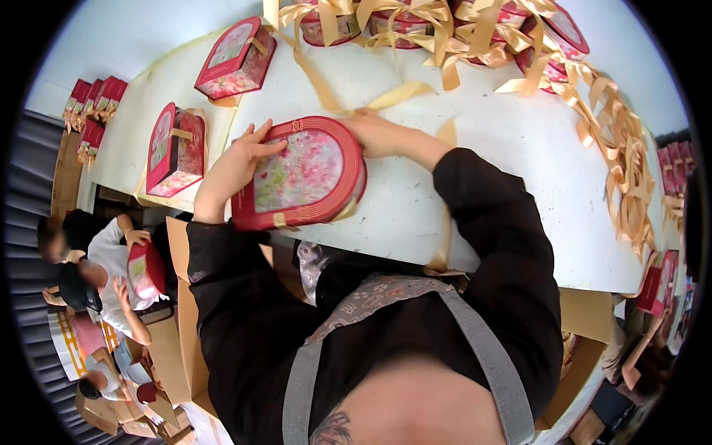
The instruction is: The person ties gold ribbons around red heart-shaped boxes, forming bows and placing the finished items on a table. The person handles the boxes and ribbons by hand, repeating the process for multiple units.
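A red arch-shaped gift box [303,169] with a pink and green floral panel lies in front of me, at the near edge of the white table. My left hand [239,164] holds its left side, with fingers spread over the lid. At the box's far right curve, my right hand [375,133] grips a gold satin ribbon [400,95], whose strips meet at its fingertips. Those fingertips are partly hidden, and whether they also press on the box I cannot tell. Another piece of gold ribbon [346,210] shows beneath the box's lower right side.
Two similar boxes [177,150] [236,58] stand at the left of the table [500,211]. Several ribbon-tied boxes [400,25] line the far side. A heap of gold ribbons [628,161] hangs at right. Open cartons [189,311] [584,317] flank me. People [119,278] handle boxes nearby.
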